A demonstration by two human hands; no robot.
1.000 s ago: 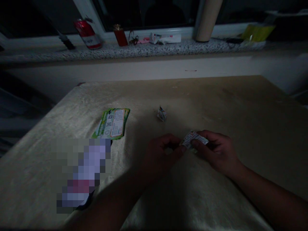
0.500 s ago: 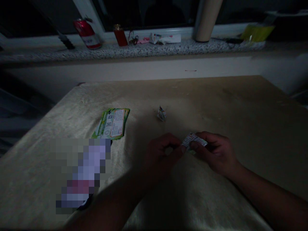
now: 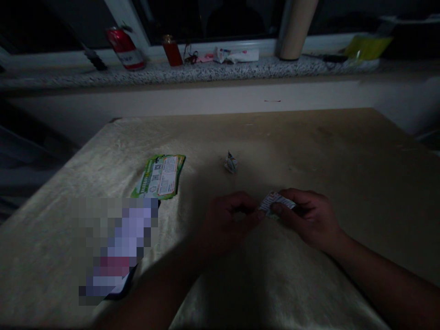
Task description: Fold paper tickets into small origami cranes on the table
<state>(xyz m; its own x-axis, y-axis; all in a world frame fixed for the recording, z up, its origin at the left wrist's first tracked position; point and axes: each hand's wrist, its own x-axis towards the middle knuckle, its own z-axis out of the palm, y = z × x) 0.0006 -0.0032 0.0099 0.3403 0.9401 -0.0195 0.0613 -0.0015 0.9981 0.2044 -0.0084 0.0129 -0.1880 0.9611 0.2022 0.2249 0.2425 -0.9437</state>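
Note:
Between my two hands is a small folded piece of printed paper [image 3: 277, 200], whitish with fine print and a little green. My left hand [image 3: 233, 215] pinches its left corner between thumb and forefinger. With thumb on top and fingers curled behind, my right hand [image 3: 309, 213] grips the paper's right side. Beyond them on the table stands a small folded paper shape [image 3: 230, 162] with a pointed top, touched by neither hand. Off to the left lies a stack of green printed leaflets [image 3: 160, 176].
A phone-like device [image 3: 125, 247] with a blurred-out screen rests left of my left forearm on the cloth-covered table [image 3: 326, 151]. Along the granite sill [image 3: 206, 73] stand a red can [image 3: 124, 49], a red bottle [image 3: 172, 51], a cardboard tube [image 3: 298, 30] and a yellow object [image 3: 367, 47].
My left forearm and hand have shifted very slightly, baring more of the device's lower edge. The paper in my hands has tilted a little; both hands still hold it.

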